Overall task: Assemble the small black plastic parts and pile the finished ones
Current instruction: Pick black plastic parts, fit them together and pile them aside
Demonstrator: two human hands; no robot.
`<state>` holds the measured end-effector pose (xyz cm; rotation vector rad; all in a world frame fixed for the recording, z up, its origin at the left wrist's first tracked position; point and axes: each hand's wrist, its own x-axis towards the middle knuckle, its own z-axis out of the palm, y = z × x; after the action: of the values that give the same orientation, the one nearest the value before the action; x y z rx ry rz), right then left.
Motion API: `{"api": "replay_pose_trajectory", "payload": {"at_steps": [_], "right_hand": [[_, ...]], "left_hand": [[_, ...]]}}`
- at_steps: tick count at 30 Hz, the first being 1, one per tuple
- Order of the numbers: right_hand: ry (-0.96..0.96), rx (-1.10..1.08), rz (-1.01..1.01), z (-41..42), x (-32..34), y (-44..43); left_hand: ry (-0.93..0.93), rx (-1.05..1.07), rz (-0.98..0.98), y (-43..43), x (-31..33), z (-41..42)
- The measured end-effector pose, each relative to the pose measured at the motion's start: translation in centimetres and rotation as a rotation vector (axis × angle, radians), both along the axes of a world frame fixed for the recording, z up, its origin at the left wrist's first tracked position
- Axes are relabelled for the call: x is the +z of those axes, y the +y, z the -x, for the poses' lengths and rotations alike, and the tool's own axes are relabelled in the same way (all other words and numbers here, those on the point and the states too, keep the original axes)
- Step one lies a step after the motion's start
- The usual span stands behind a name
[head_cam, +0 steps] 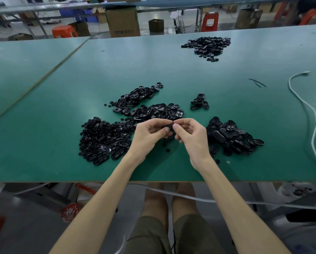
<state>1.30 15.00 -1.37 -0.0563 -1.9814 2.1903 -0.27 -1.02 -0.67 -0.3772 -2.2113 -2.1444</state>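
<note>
Both the left hand (147,137) and right hand (193,138) pinch one part (170,127) between left pile (102,138) and right pile (232,136), with green bench (43,125) running on to its near edge.

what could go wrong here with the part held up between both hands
1. The black part is pinched by the left hand and right hand above the table; a slip could drop it among the loose pieces below, hard to find again.
2. The left pile and right pile lie close beside the hands; a careless sweep might mix them.
</note>
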Motion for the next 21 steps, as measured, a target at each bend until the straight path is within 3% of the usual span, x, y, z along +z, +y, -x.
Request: {"api": "replay_pose_trajectory", "payload": {"at_steps": [15, 18, 21], "right_hand": [[0.001, 0.018, -0.078, -0.20, 0.27, -0.10], [-0.018, -0.007, 0.012, -0.19, 0.40, 0.04], [-0.057, -0.069, 0.238, -0.11, 0.69, 0.33]], "left_hand": [[-0.006, 0.047, -0.076, -0.32, 0.11, 0.02], [-0.013, 0.066, -0.075, -0.17, 0.20, -0.07], [0.018, 0.068, 0.015, -0.03, 0.28, -0.14]]}}
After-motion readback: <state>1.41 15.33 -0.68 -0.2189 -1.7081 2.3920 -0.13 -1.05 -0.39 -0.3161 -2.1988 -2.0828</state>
